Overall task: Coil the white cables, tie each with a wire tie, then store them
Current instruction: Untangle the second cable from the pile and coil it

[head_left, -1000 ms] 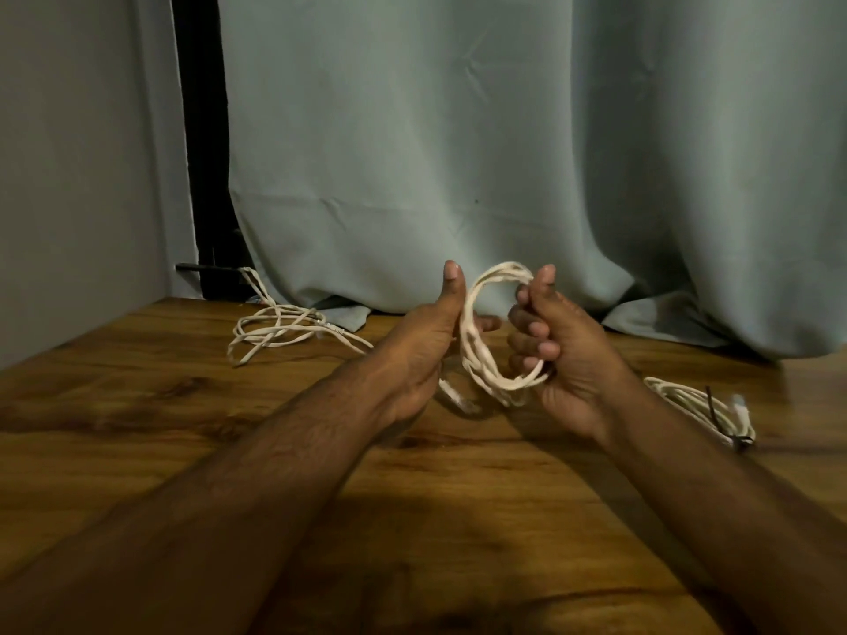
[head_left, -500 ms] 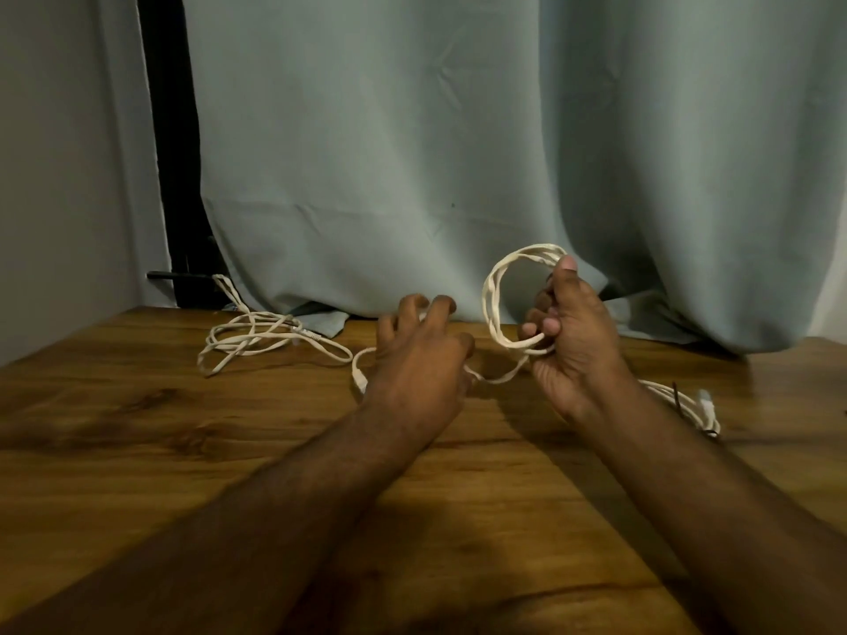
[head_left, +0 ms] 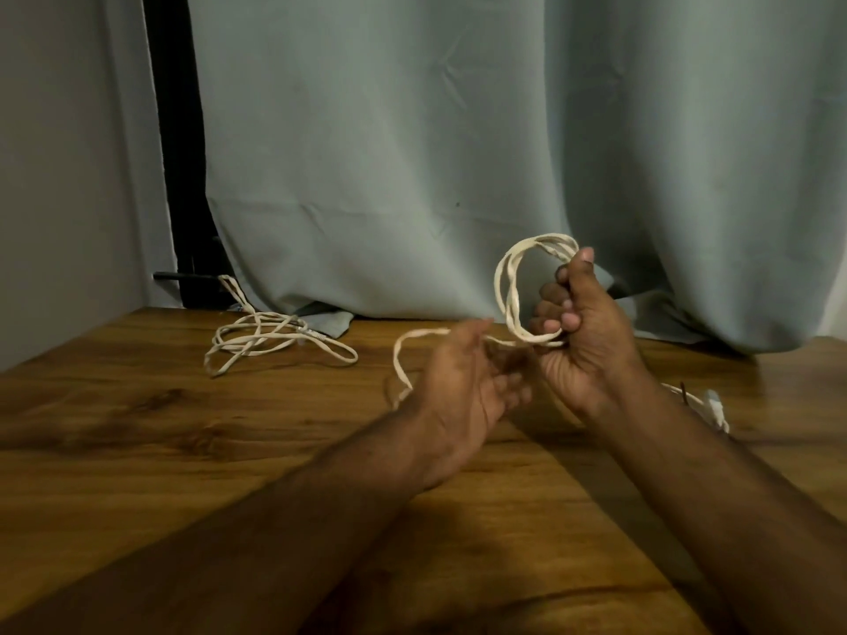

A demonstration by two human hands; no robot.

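My right hand grips a coil of white cable, held upright above the wooden table. A loose tail of that cable runs left from the coil, over my left hand, and loops down to the table. My left hand is palm up with curled fingers under the tail; motion blur hides its exact hold. A second white cable lies loose and tangled at the back left. A third, coiled white cable with a dark wire tie lies behind my right forearm, partly hidden.
A pale green curtain hangs along the table's back edge, its hem resting on the wood. A grey wall closes the left side, with a dark vertical strip beside it.
My left hand turned from palm down on the table to palm up and lifted the cable's tail toward the coil. The coil in my right hand stayed raised.
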